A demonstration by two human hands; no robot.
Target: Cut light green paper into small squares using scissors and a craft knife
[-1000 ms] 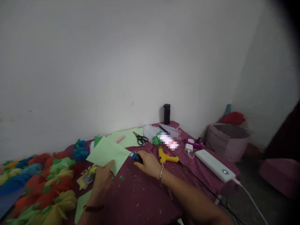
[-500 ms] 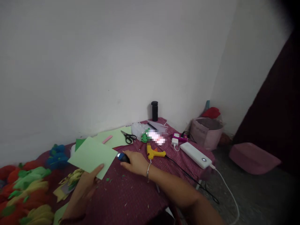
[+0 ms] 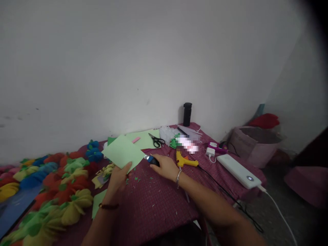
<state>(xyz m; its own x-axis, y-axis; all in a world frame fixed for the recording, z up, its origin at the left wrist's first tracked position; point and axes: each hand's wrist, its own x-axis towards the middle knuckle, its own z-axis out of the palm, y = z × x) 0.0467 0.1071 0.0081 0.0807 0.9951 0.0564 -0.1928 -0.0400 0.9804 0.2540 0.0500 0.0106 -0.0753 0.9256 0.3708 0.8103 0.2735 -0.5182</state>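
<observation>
Head cam, closest stuff first: you've got a pale green piece on the purple-red cloth by your left forearm, and some little green scraps just past it, between your arms. Next up is your left hand, pinching the near edge of the light green sheet, thumb on top; the fingers underneath are hidden, so can't say how they sit. Your right hand is wrapped around a blue-and-black tool, shiny end poking out past your fingers.

What I'd watch is that tip and the sheet's right corner. The tool's long axis runs left and a bit away from you, straight at that corner, and the sheet sits diamond-wise to your grip. Tip and corner are right beside each other; can't tell if they touch. Right hand's nearer that corner, left has the near edge.

Yellow glue gun lies just right of your right hand, scissors farther back, black bottle by the wall.
</observation>
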